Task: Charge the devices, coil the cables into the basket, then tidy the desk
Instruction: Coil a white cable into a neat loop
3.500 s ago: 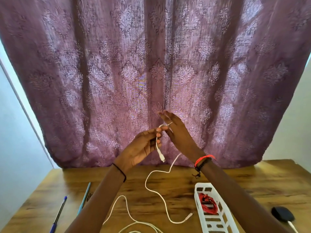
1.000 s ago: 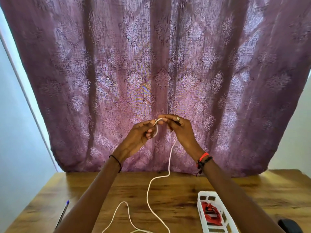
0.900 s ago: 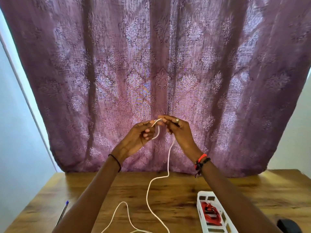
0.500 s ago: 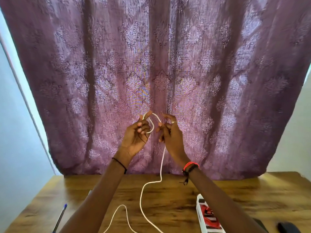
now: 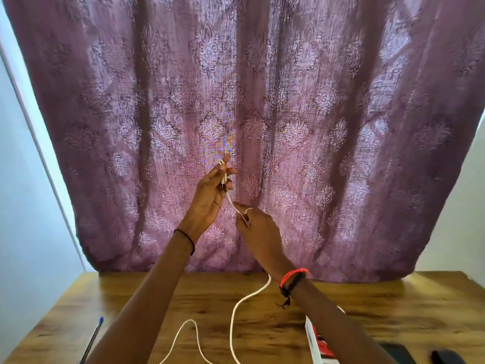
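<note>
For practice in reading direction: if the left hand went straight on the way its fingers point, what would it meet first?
Probably the purple curtain. The left hand, holding the white cable, points its fingers upward and away; nothing else shows in that line, though the depth to the curtain is unclear.

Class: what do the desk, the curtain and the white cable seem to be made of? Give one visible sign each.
Desk: wood or wood-look laminate, slightly glossy; brown grain streaks.
Curtain: thin woven fabric, matte; light shines through.
White cable: probably plastic-sheathed, smooth; curves loosely.
</note>
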Demonstrator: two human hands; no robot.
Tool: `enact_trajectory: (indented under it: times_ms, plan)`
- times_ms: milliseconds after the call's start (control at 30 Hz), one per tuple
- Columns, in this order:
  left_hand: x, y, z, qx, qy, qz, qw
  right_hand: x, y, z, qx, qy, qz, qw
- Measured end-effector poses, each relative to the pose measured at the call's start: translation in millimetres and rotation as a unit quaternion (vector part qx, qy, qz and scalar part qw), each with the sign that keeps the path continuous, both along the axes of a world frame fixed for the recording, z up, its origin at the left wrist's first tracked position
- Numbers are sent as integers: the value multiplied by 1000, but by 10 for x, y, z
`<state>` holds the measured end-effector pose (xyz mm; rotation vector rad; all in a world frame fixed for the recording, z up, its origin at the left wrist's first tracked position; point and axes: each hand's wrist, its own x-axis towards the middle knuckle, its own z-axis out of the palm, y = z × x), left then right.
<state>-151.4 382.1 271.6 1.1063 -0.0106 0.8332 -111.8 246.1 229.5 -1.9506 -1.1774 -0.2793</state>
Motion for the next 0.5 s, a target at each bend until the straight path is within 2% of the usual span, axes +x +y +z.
enact_trajectory:
  times_ms: [100,233,367,500]
  plan:
    - [-8,-4,-44,159,80,88,980,-33,-21,109,-35,-5,-5,999]
    - [-24,-25,-25,258,127,144,947,-43,-27,243,-66,-6,-3,998]
    - [-19,-8,-39,382,177,180,889,3,-62,380,-91,-15,-10,996]
    - [-71,7,-43,469,170,220,838,87,-87,490,-96,-23,6,995]
